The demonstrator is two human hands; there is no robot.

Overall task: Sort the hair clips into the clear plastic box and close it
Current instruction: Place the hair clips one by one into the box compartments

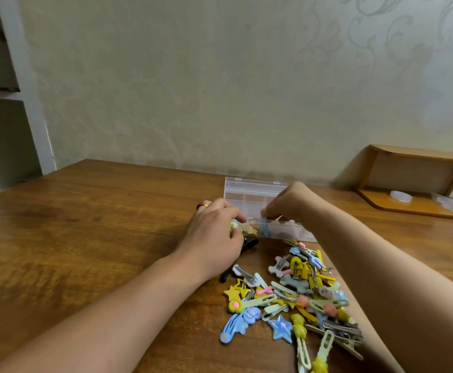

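The clear plastic box [291, 230] stands open on the wooden table, its lid [249, 187] raised at the back. My right hand [291, 201] pinches a blue hair clip [265, 224] over the box's front compartments. My left hand [214, 232] rests at the box's left end, fingers curled around that corner, where yellow and tan clips show inside. A pile of several coloured hair clips [295, 294] lies in front of the box, between my forearms. A black clip [236, 261] lies partly under my left hand.
The wooden table [90, 238] reaches left and toward me. A small wooden shelf [414, 181] stands at the back right with a roll of tape [401, 196] and clear plastic on it. The wall is close behind the box.
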